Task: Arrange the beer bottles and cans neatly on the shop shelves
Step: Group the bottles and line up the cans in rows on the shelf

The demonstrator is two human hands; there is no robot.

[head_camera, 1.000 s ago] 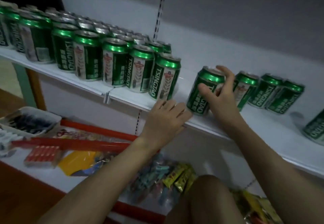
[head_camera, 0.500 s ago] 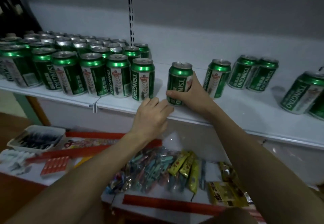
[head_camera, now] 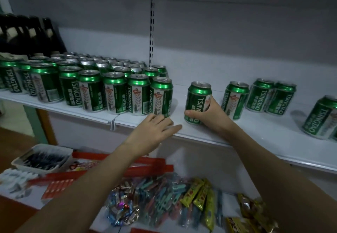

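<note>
Shifted a touch leftward since half a second ago, closer to the packed block but not yet against it: green Tsingtao can [head_camera: 197, 103], upright on the white shelf [head_camera: 255, 134], a clear gap left to the end can of the front row [head_camera: 161, 96]. Gripped low by the right hand [head_camera: 209, 116], thumb hooked across the front near the base, fingers curled round the far side and mostly hidden. Left hand [head_camera: 155, 129] flat on the shelf's front edge, fingers straight and together, tips just in front of the end can, holding nothing. Packed block of Tsingtao cans [head_camera: 87, 79] filling the left stretch, several rows deep, labels facing different ways. Off to the right, loose: one single can [head_camera: 235, 100] just beside the right wrist, then a touching pair [head_camera: 270, 96], then another can [head_camera: 321, 117] at the frame edge. Dark bottles [head_camera: 27, 32] behind the block, far left, too dim to read. Below, on the lower shelf: wrapped sweets and snack bars [head_camera: 164, 201], a white tray of dark packets [head_camera: 42, 158].
</note>
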